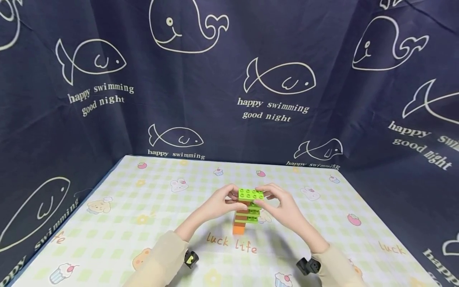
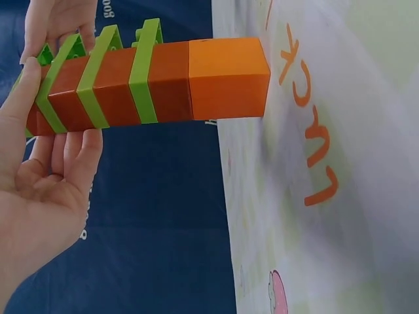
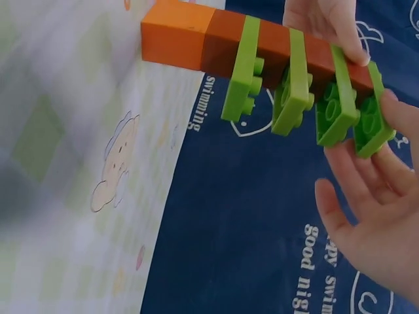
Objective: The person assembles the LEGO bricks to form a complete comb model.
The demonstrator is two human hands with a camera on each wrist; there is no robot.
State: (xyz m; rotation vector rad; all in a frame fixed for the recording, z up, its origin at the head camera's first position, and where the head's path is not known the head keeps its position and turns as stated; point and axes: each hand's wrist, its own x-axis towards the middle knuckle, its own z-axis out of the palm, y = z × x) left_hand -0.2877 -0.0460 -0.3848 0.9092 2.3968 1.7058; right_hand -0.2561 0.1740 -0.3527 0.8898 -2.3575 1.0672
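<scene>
A tower of toy building blocks stands upright on the table, with an orange block [image 1: 238, 229] at its foot. Above that, brown blocks [image 2: 118, 80] alternate with thin green studded bricks [image 3: 291, 85], which jut out to the right. Near the top, my left hand [image 1: 218, 204] pinches the tower, thumb in front and fingers behind. From the other side, my right hand [image 1: 283, 205] holds the jutting end of the topmost green brick [image 1: 250, 194] between thumb and fingers. The right wrist view shows the hollow undersides of several green bricks.
A pale checked tablecloth [image 1: 172, 215] with printed cakes, animals and lettering covers the table. Dark blue curtains [image 1: 215, 87] with white fish drawings hang behind and at both sides. A black wrist device [image 1: 191, 259] sits at the left cuff, another [image 1: 308, 266] at the right.
</scene>
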